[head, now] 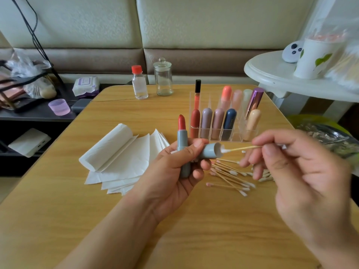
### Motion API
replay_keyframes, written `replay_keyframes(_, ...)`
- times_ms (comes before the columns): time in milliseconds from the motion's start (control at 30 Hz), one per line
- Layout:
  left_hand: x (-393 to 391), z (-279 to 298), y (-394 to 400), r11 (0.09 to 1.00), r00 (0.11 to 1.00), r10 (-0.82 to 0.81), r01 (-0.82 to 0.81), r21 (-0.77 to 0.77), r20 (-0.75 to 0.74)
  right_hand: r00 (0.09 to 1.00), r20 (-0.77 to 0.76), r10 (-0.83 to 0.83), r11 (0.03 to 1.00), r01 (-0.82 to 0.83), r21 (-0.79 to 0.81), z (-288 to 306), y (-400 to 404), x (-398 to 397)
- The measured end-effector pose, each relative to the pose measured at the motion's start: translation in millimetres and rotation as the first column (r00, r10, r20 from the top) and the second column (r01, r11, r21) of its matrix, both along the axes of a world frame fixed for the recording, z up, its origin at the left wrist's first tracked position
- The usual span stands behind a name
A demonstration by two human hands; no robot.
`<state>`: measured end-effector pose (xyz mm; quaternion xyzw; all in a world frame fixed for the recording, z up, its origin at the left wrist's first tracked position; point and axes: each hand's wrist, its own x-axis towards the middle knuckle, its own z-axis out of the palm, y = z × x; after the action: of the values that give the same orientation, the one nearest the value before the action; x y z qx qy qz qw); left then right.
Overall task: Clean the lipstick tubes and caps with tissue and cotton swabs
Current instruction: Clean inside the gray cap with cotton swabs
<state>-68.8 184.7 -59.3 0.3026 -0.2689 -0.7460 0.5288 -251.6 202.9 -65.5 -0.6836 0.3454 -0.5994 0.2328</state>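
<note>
The left hand (174, 167) gripped 2 things at once over the table (58, 210): a grey lipstick (182, 140), upright w/ its red bullet wound out, and its grey cap (210, 151), lying sideways w/ the open end facing right, thumb curled over both. The right hand (295, 171) pinched 1 swab (242, 148) betw. thumb and forefinger; the swab's white tip sat at the cap's mouth, touching or just inside, hard to tell which. Other right fingers hung loosely curled, a bit blurred. Under the right hand a loose pile of swabs (231, 175) lay on the table, approx. a dozen or more, exact count unclear as they crossed each other; at least 1 had a pinkish tip. Left of the hands lay a fanned stack of tissues (120, 162), several sheets, w/ 1 folded sheet on top. Behind the hands stood a clear organizer (225, 121) holding 9 lipsticks: front row 5 (red, mauve, dusty pink, navy, peach), back row 4 (coral, pale pink, pale green, purple metallic), plus 1 tall lip gloss (197, 94) w/ a black cap at the back left. At the table's far edge stood 1 small bottle (139, 84) w/ a red cap and clear liquid, and just right of it 1 glass jar (163, 79) w/ a knobbed lid.
</note>
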Motion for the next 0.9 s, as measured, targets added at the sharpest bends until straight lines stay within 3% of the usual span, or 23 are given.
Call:
replay_keyframes(100,0.1,-0.9,-0.3,1.000,1.000,-0.004,0.004,-0.022,0.018,0.984,-0.160,-0.081,0.995,0.070,-0.071,-0.3,-0.6,-0.1)
replay_keyframes(233,0.0,-1.1,-1.4,0.998,0.998,0.027,-0.024,-0.051,0.051,0.828,-0.447,-0.339,0.932,0.233,-0.277,-2.8,-5.2,-2.8)
replay_keyframes(333,1.2,-1.8,-3.1,0.994,0.991,0.081,-0.072,-0.085,0.107,0.778,-0.540,-0.323,0.941,0.203,-0.271,-4.9,-6.1,-4.7)
replay_keyframes(433,2.6,-3.9,-3.4,0.988,0.978,0.110,-0.088,-0.127,0.175,0.838,-0.508,-0.200,0.974,0.113,-0.197,-4.5,-4.8,-7.4)
replay_keyframes(500,3.5,-4.9,-3.2,0.985,0.973,0.109,-0.078,-0.153,0.203,0.865,-0.455,-0.212,0.971,0.135,-0.195,-3.4,-4.9,-8.8)
replay_keyframes(633,5.2,-5.0,-3.9,0.977,0.964,0.142,-0.100,-0.190,0.226,0.832,-0.475,-0.287,0.953,0.200,-0.226,-2.2,-7.6,-11.0)
replay_keyframes(733,5.2,-4.9,-3.4,0.974,0.960,0.155,-0.109,-0.197,0.235,0.844,-0.508,-0.169,0.981,0.094,-0.169,-0.7,-5.2,-10.8)
replay_keyframes(900,3.7,-4.1,-2.8,0.983,0.966,0.127,-0.093,-0.157,0.224,0.973,-0.230,0.001,0.999,0.008,0.039,-1.1,-6.8,-13.9)
